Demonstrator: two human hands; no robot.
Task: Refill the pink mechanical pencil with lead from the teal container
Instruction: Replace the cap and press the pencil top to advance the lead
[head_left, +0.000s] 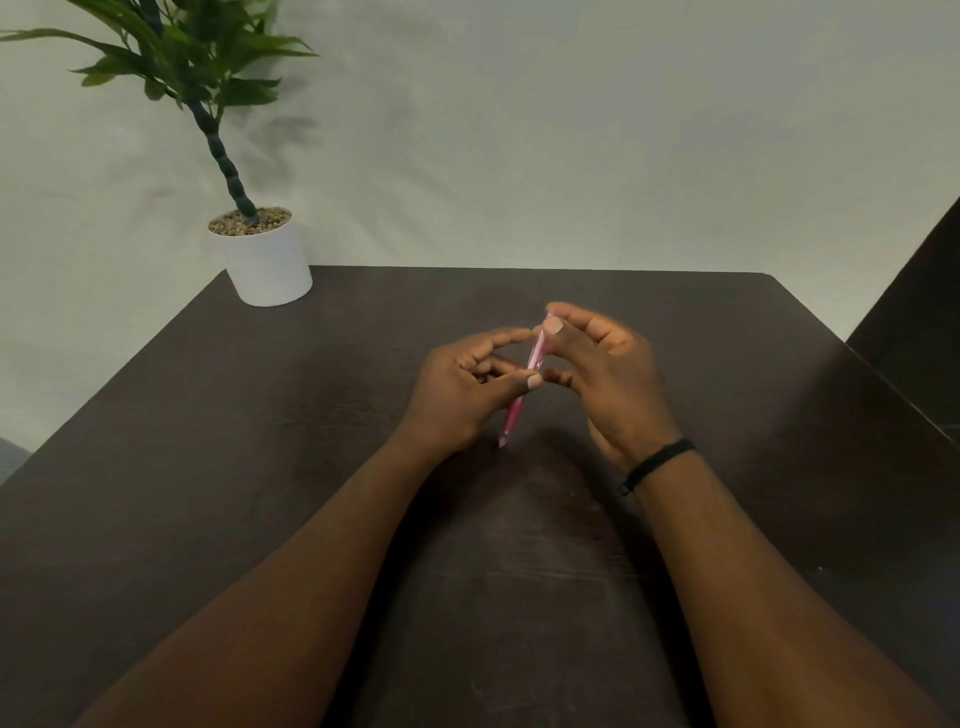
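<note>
The pink mechanical pencil (523, 391) is held between both hands above the middle of the dark table, tilted, with its tip pointing down and toward me. My left hand (462, 389) pinches the middle of the barrel between thumb and fingers. My right hand (605, 371) grips the pencil's upper end with thumb and fingertips. The upper end is blurred and partly hidden by the fingers. No teal container shows anywhere in the head view.
A white pot (267, 260) with a green plant stands at the table's far left corner. The dark wooden table (260, 467) ends at a pale wall behind. A dark panel (914, 322) rises at the right edge.
</note>
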